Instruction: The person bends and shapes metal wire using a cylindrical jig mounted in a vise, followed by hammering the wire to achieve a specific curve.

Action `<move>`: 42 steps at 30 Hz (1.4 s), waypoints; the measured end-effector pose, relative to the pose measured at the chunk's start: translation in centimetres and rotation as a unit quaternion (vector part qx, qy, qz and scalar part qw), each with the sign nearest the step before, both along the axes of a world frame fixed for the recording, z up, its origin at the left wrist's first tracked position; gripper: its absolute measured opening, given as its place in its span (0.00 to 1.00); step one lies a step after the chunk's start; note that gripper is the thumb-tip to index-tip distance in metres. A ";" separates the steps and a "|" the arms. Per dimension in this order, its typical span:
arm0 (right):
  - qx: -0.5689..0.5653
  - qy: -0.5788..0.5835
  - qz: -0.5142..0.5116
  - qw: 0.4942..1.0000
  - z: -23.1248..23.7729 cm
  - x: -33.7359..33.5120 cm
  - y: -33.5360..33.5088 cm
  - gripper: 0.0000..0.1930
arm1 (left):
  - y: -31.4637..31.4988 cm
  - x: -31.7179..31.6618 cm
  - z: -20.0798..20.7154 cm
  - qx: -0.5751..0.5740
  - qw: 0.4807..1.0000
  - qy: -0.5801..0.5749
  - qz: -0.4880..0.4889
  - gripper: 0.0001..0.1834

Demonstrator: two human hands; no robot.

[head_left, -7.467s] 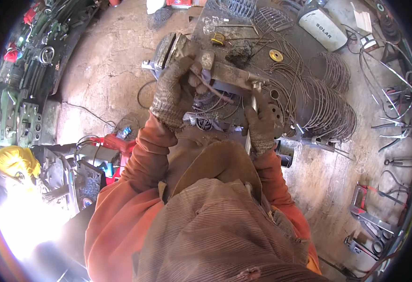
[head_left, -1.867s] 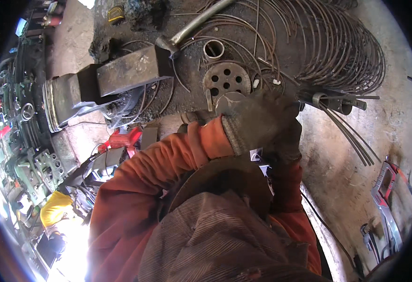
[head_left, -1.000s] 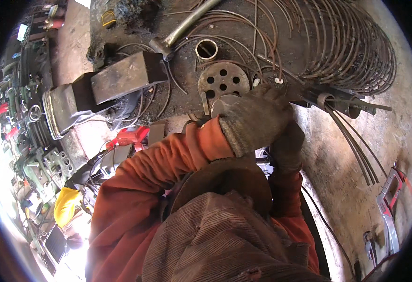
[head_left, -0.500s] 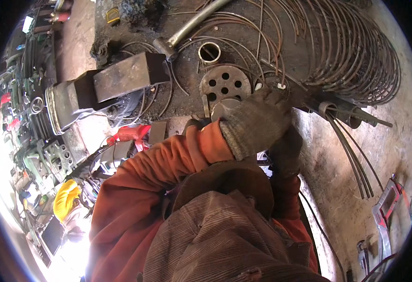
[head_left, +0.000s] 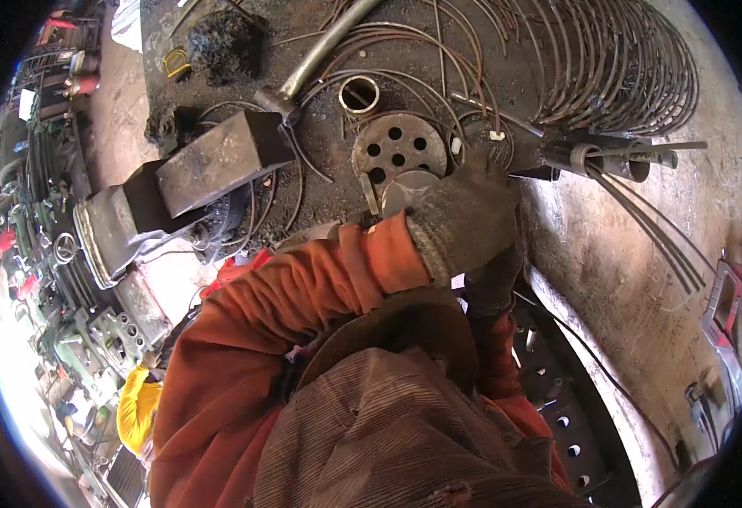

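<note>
My left hand [head_left: 466, 212], in a dark grey work glove with an orange sleeve, reaches across to the right at the near edge of the bench. Its fingers look curled at the top, but whatever they grip is hidden. Under and behind it, my right hand [head_left: 491, 284] shows only as a dark glove; its fingers are covered by the left one. Right beside the left glove lies a round metal plate with several holes [head_left: 433, 157]. A smaller plain disc [head_left: 406, 188] partly overlaps that plate, next to a short flat metal bar [head_left: 369, 193].
A hammer [head_left: 324, 52], a short pipe ring [head_left: 377, 95] and a square steel tube [head_left: 210, 169] lie on the bench. Bent rods and a large wire coil [head_left: 612, 72] fill the far right. Pipes holding thin rods [head_left: 646, 224] jut rightward. A red hacksaw [head_left: 721, 309] is on the floor.
The view has shifted, so the bench things sit slightly lower-left or higher in the picture. Both gloves stay together beside the holed plate. More of a dark perforated piece shows at lower right.
</note>
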State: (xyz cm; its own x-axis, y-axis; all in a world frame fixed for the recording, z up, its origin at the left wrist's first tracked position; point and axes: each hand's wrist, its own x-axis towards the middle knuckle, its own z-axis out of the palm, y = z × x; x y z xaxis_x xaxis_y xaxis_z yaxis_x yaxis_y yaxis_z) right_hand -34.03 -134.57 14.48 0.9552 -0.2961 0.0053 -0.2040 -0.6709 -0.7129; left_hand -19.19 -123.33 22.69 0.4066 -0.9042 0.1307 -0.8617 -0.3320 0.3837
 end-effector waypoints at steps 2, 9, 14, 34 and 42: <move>-0.024 -0.027 -0.014 0.999 -1.3 -0.9 0.7 0.34 | 0.0 -0.1 -0.4 -0.004 1.000 -0.001 -0.012 0.12; 0.147 -0.059 -0.103 0.982 -3.1 -2.7 3.9 0.24 | 0.4 -1.3 -2.4 -0.029 0.998 0.056 0.003 0.12; 0.005 0.042 -0.014 0.999 -0.9 -0.4 -0.9 0.27 | 0.5 -0.6 -1.5 0.031 0.997 -0.058 -0.043 0.16; 0.052 0.004 -0.029 0.998 1.7 1.8 2.0 0.31 | -0.6 -0.6 -2.3 0.035 0.988 0.066 0.138 0.16; -0.159 0.041 0.093 0.982 7.4 4.9 -1.4 0.19 | 1.2 1.7 1.3 -0.022 0.994 -0.081 0.072 0.14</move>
